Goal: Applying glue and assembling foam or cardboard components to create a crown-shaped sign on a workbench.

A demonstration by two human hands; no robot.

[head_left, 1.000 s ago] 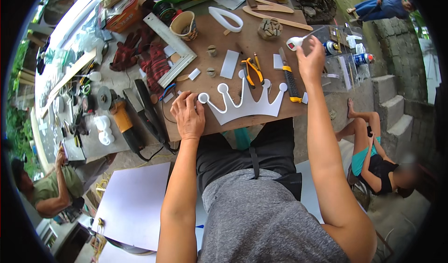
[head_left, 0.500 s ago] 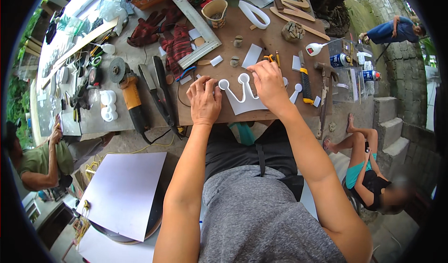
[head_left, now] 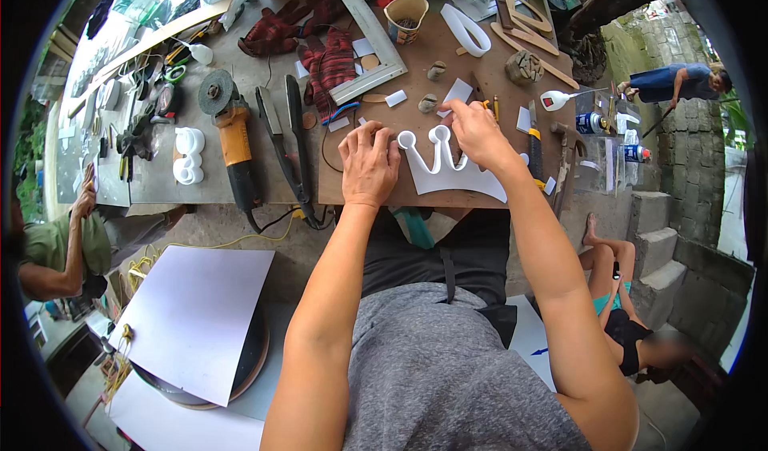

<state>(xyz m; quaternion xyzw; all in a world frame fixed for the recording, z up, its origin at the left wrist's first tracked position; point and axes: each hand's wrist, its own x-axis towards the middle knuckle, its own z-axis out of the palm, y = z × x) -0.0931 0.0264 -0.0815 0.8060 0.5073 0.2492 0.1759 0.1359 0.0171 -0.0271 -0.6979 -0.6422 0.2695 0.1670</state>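
Note:
A white crown-shaped piece [head_left: 456, 181] lies near the front edge of the table, with round tips and a raised white strip along its upper outline. At its left side is my left hand [head_left: 370, 165], fingers bent and pressed close together against the crown's left tip, steadying it. My right hand [head_left: 482, 137] hangs over the crown's right half, thumb and forefinger pinched just beyond the middle tips. Whatever sits in that pinch is too small to make out. The hand and wrist hide part of the crown's right side.
Left of my hands lie a hair straightener [head_left: 286, 143] and an angle grinder [head_left: 234, 147]. Beyond are a metal square [head_left: 376, 43], red gloves [head_left: 326, 67] and a paper cup [head_left: 406, 21]. On the right are a utility knife [head_left: 535, 155], a hammer [head_left: 566, 151] and a glue bottle [head_left: 554, 99].
The whole view has shifted, so the table's things appear farther right. Both hands stay at the crown, the right still pinched over it.

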